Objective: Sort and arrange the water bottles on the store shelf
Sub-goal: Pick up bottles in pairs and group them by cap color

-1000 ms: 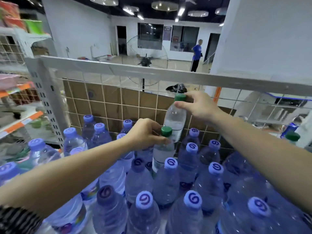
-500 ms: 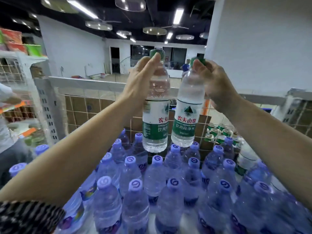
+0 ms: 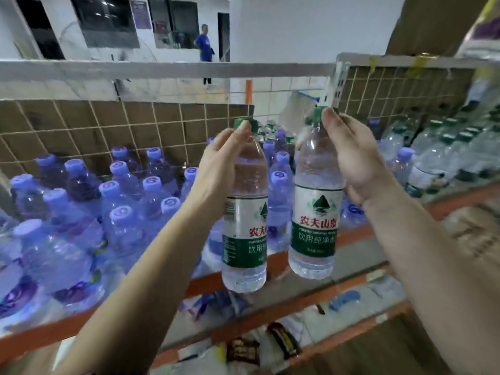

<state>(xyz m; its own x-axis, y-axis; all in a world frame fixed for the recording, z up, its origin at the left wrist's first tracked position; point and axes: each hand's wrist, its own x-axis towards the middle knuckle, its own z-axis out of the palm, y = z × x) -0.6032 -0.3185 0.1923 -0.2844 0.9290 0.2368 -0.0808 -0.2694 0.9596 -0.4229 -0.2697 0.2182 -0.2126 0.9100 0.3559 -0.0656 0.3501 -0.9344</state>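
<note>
Head camera, and it's two bottles up in the air, one in each hand, right in front of the shelf (image 3: 203, 286). The left hand (image 3: 219, 163) is wrapped round the neck and shoulder of the left bottle (image 3: 244, 239), fingers curled and pressed close together, one fingertip lying against its green cap (image 3: 240, 122). The bottle hangs upright: clear water, white-and-green label, red characters facing us.

Just beside it and not touching is the right bottle (image 3: 315, 226), with the same label. It hangs from the right hand (image 3: 354, 163), which pinches it high up at the cap and neck with the thumb on the near side. The other fingers curl round the far side, and motion blur keeps me from telling exactly how they sit. Both bottles hang out over the shelf's orange front edge, their bases lower than the board.

Behind them and to the left, the shelf is packed with purple-capped bottles (image 3: 119, 212), upright and shoulder to shoulder, right back to the wire mesh (image 3: 108, 123) with brown board behind it. To the right, past a white perforated post (image 3: 335, 82), the next bay holds green-capped bottles (image 3: 446, 152), though they're blurred. Underneath, a lower shelf (image 3: 359, 296) carries loose packets, some in dark wrappers. Far back, beyond the top rail, a person in a blue shirt (image 3: 204, 44) stands near a doorway.
</note>
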